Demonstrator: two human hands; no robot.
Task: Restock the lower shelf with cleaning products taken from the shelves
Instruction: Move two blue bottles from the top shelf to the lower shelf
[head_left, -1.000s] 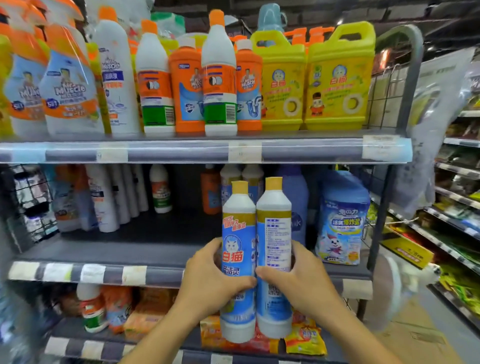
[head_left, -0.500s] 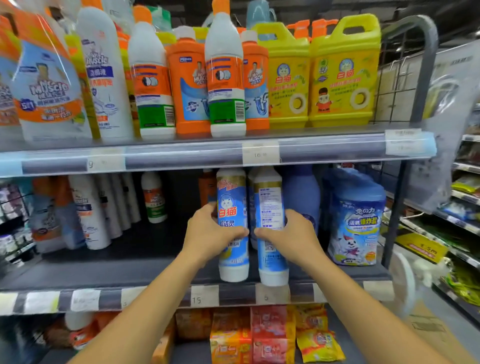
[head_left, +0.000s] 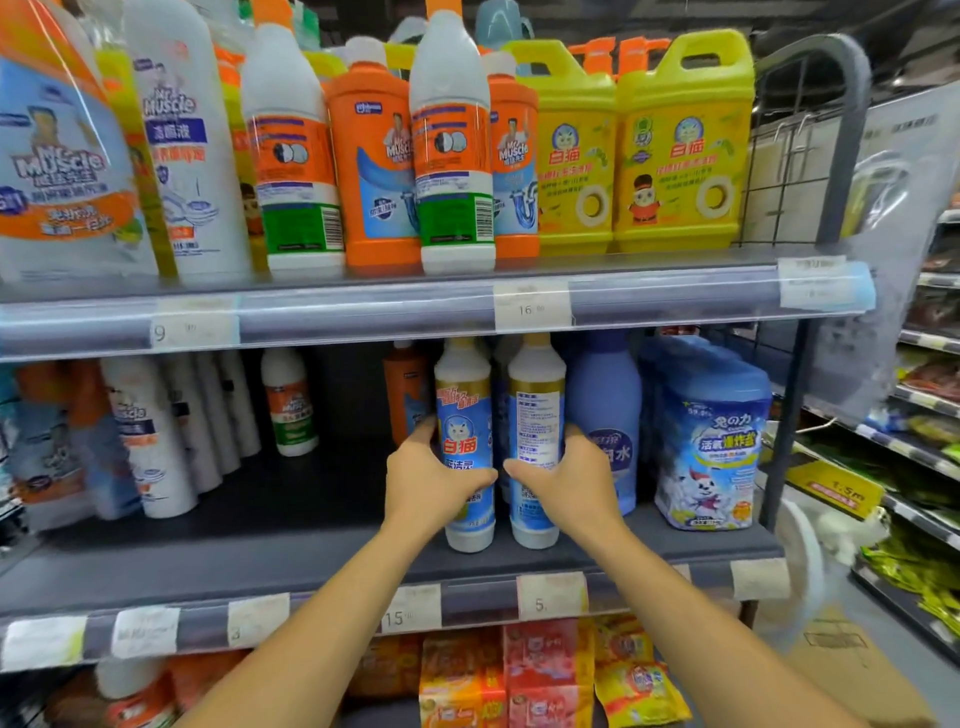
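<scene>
Two white bottles with blue labels and yellow caps stand side by side on the middle shelf (head_left: 311, 561). My left hand (head_left: 431, 480) grips the left bottle (head_left: 464, 410) around its lower half. My right hand (head_left: 571, 483) grips the right bottle (head_left: 536, 410) the same way. Both bottles are upright with their bases on the shelf board, near its front edge. More bottles of the same kind stand behind them, mostly hidden.
A pale purple bottle (head_left: 605, 395) and a blue wrapped tub (head_left: 711, 441) stand right of the pair. White bottles (head_left: 150, 436) line the shelf's left. The top shelf holds orange bottles (head_left: 374, 156) and yellow jugs (head_left: 680, 145). Snack packets (head_left: 545, 675) lie below.
Both hands carried the two bottles up from below the shelf edge, pushed them in under the top shelf, and set them down on the middle shelf board.
</scene>
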